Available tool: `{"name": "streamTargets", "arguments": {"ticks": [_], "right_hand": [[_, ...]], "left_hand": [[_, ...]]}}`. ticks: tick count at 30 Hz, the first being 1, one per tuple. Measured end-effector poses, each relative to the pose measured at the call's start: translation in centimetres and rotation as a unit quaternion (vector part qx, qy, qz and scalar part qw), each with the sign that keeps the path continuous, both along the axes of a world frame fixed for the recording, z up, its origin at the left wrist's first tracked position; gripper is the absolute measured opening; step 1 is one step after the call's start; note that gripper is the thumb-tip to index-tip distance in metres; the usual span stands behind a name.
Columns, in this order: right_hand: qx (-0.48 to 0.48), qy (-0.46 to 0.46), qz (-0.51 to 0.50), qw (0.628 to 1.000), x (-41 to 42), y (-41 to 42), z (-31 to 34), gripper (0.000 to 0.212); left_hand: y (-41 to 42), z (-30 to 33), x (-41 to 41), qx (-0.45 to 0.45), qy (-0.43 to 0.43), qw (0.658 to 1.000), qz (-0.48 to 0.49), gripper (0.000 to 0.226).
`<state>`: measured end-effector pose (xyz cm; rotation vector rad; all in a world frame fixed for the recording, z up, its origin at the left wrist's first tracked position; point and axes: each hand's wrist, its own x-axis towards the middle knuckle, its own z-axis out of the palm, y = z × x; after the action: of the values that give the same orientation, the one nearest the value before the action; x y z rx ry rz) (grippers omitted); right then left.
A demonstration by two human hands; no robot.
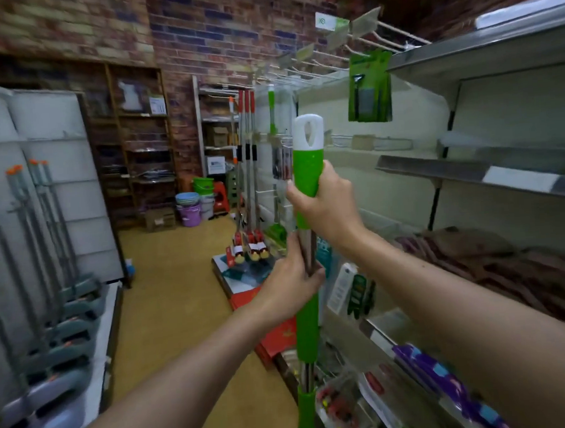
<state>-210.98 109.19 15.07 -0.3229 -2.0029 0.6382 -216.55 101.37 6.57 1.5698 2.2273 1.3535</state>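
Head view. A person stands in a shop aisle and holds a green mop pole (308, 327) upright at the centre of the frame, in front of the shelving and not hanging on any hook. The right hand (326, 201) is closed around the upper green grip, just below the white cap (308, 130) with its hanging eye. The left hand (291, 278) is wrapped round the bare metal section close beneath it, toward 6 o'clock. The lower end of the pole runs out of frame at 6 o'clock, so its head cannot be seen. Judged from this two-handed hold on adjoining sections, the pole is already taken in hand and is being checked or adjusted. Hanging it by the cap, or setting it back among the stock, is not yet done. The floor (167, 285) is tan and bare along the aisle. At 9 o'clock stands a rack of grey mops (46, 226) with orange tips. At 11 o'clock wooden shelving backs onto a brick wall (216, 30). Near 12 o'clock hang red-handled mops (248, 150), with stacked buckets (189, 205) on the floor to their left. At 1 o'clock wire hooks (331, 52) carry a green packet (369, 88). At 3 o'clock run metal shelves (468, 168), and blurred packaged goods lie at 5 o'clock.
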Motion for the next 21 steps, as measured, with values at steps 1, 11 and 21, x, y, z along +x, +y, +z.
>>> {"name": "streamTargets", "arguments": {"ticks": [1,11,21], "right_hand": [[-0.001,0.016,0.015,1.000,-2.1,1.0,0.3,0.029],[-0.033,0.045,0.155,0.986,-22.4,10.9,6.3,0.048],[-0.122,0.090,0.330,0.932,-43.2,13.7,3.0,0.025]], "left_hand": [[1.0,0.5,-1.8,-0.002,0.007,1.000,0.010,0.067],[9.9,9.0,-21.3,0.000,0.043,0.997,0.063,0.058],[13.9,5.9,-42.2,0.044,0.017,0.994,0.093,0.065]]}}
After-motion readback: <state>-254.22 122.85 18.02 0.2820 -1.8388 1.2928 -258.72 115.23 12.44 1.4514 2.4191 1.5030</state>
